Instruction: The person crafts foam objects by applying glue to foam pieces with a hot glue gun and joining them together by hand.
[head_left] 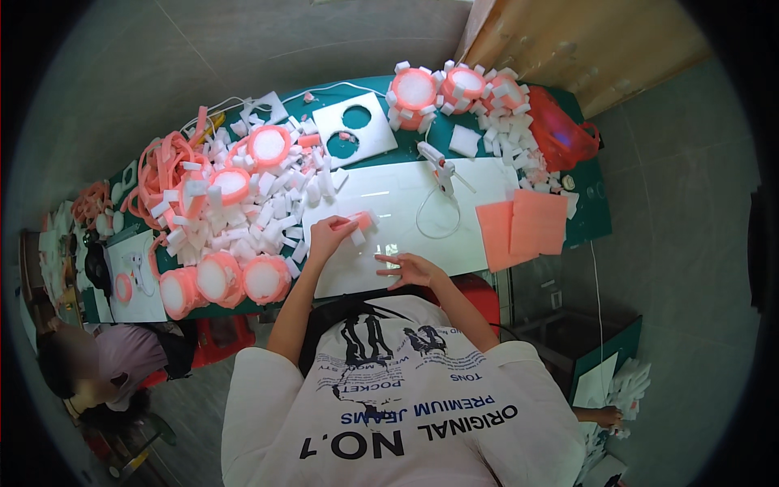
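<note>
View from the head cam., looking down at a green worktable [596, 217]. We see the L hand [331, 234] over a glossy white board [406, 183], thumb & fingertips pinching a small pink-and-white foam piece [363, 220] at its near end; the piece is L of the board's ctr. The R hand [408, 270] is just nearer the wearer, fingers spread & apart, w/ a gap btwn it and the piece.

Beyond the hands, we note a white glue gun [439, 169] on the board, its pale cable looping nearby. At R, two pink foam sheets [539, 223] overlap, partly on the board's edge. At L, a heap of white foam blocks [251, 231] adjoins tangled pink strips [154, 174]; three pink-rimmed foam rounds [215, 276] line its near side.

At the rear, a white sheet w/ two round holes [375, 134] lies L of a small white foam square [464, 141]. Block-studded pink rounds [414, 89] stand along the far edge, near a red plastic bag [560, 134].

At far L, we find a co-worker in a mauve top [134, 357]; at lower R, another person's hand [607, 417] is beside white foam pieces [631, 390].
</note>
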The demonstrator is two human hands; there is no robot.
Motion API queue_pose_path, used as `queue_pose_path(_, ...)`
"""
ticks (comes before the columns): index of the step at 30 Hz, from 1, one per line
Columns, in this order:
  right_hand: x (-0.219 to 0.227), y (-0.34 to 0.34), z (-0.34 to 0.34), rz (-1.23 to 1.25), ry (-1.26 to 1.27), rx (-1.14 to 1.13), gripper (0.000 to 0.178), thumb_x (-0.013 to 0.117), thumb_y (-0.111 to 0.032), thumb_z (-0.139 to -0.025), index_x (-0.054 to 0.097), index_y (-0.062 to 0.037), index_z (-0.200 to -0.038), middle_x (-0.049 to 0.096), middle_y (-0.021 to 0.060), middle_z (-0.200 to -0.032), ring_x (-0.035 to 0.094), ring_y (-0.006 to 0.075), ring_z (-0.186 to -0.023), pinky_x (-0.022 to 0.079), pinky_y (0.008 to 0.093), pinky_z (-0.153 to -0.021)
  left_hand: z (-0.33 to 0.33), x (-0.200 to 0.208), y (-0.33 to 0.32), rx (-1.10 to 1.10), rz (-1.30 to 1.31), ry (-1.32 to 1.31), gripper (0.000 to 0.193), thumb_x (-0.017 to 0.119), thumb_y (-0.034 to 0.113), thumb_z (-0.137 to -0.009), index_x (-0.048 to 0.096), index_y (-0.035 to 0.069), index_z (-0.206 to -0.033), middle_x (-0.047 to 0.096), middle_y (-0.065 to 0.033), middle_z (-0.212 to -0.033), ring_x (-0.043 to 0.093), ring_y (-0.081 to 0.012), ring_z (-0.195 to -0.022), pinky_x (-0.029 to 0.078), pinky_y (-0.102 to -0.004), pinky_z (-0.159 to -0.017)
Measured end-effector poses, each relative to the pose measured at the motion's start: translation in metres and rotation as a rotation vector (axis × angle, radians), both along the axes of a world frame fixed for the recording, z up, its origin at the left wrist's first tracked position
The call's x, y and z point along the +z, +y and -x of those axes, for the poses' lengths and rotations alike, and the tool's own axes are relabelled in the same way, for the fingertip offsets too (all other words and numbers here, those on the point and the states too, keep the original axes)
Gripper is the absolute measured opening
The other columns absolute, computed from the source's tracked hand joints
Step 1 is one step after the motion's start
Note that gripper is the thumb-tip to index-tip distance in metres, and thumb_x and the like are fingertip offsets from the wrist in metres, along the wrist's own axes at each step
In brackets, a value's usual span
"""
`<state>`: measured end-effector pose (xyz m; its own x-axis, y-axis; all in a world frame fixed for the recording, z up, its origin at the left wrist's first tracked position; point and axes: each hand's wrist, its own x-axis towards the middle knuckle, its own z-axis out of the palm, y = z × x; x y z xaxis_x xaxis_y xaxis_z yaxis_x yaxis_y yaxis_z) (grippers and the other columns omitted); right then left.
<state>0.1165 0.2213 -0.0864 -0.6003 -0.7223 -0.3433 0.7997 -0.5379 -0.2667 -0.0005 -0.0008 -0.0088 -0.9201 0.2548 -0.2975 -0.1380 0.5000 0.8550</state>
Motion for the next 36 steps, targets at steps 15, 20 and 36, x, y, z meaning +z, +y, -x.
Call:
queue_pose_path(15,0.000,-0.004,-0.004,-0.055,-0.021,-0.063,0.021,0.051,-0.028,-0.079,0.049,-0.0096,-0.068,0.029,0.0054,-0.133,0.028,0.0337,-0.120,0.030,0.0578,-0.086,0.001,-0.005,-0.003,0.015,0.022,-0.028,0.033,0.066,0.031,-0.068,0.064,0.002,-0.083,0.063,-0.0093,-0.071,0.058,-0.0127,-0.062,0.045,-0.0226,-0.060)
queue_pose_path(20,-0.002,-0.004,-0.003,-0.016,-0.040,-0.055,0.021,0.050,-0.027,-0.080,0.050,-0.0099,-0.069,0.029,0.0056,-0.133,0.029,0.0340,-0.119,0.032,0.0567,-0.086,0.000,-0.007,-0.004,0.000,0.009,-0.022,0.031,0.065,0.030,-0.071,0.064,0.002,-0.084,0.062,-0.0055,-0.070,0.055,-0.0083,-0.062,0.043,-0.0195,-0.059)
queue_pose_path(36,0.009,-0.009,-0.003,-0.253,-0.128,-0.144,0.021,0.050,-0.028,-0.080,0.051,-0.0094,-0.071,0.038,0.0018,-0.127,0.039,0.0329,-0.112,0.035,0.0530,-0.084,0.005,-0.026,-0.006,-0.020,-0.008,0.019,0.029,0.065,0.028,-0.071,0.063,0.001,-0.082,0.060,-0.0036,-0.067,0.052,-0.0072,-0.060,0.040,-0.0196,-0.055)
